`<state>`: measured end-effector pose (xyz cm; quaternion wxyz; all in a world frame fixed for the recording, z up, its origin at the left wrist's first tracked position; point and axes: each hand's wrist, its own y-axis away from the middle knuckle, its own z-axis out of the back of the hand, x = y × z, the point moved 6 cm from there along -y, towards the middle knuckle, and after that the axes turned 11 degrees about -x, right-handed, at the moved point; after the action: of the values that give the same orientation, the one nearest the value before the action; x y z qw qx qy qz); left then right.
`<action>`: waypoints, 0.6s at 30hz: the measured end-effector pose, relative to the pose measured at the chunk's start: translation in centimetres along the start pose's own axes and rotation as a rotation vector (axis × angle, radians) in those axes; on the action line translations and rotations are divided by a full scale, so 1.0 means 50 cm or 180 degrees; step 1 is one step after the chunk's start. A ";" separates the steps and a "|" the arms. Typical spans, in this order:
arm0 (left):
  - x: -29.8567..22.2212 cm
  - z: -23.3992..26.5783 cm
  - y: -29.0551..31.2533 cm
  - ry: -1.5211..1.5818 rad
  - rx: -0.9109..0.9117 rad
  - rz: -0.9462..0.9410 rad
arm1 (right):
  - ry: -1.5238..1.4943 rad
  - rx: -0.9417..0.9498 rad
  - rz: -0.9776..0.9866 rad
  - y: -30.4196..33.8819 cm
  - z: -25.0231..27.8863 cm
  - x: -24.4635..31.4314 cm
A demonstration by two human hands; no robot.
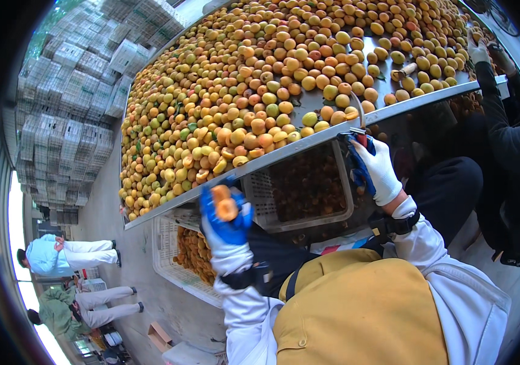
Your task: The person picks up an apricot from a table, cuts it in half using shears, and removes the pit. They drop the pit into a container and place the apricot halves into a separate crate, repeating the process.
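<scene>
Toward seven o'clock, by the bench (308, 145) edge, the left hand (229, 230), its blurred grip loosely curled on a split apricot (224, 205), might miss the crate (164, 252) if hurried, while the right hand (378, 167) at three, closed round a tool (362, 140), could slip.

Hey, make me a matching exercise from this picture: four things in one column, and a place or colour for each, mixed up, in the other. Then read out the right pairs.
Things:
1. Blurred cut apricot
2. Whole apricots
3. Crate stacks
4. Wearer's front garment

Places and colours:
A. Mustard yellow
B. In the left hand
C. Upper left of the picture
D. Spread over the metal table

Pairs: 1-B, 2-D, 3-C, 4-A.
</scene>
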<state>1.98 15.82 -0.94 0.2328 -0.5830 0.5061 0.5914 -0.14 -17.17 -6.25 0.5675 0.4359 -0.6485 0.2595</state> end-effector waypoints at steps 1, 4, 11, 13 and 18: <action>-0.026 0.044 -0.018 0.0006 -0.0123 -0.0309 | 0.0090 0.0001 0.0061 0.001 -0.005 0.002; -0.087 0.250 -0.089 -0.0052 -0.0101 -0.0627 | 0.0177 0.0073 0.0080 0.005 -0.022 0.003; -0.103 0.712 -0.154 -0.0754 -0.2525 -0.1076 | 0.0512 0.0263 0.0131 0.020 -0.051 0.026; -0.074 0.726 -0.155 -0.1273 -0.2752 -0.0760 | 0.0625 0.0154 0.0151 0.015 -0.032 0.019; -0.097 0.661 -0.124 -0.1735 -0.2781 -0.0630 | 0.0660 0.0085 0.0437 0.015 -0.033 0.031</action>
<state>-6.62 48.47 -4.82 0.1459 -0.4957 0.0758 0.8528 0.09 -15.85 -4.28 0.6066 0.3688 -0.6112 0.3500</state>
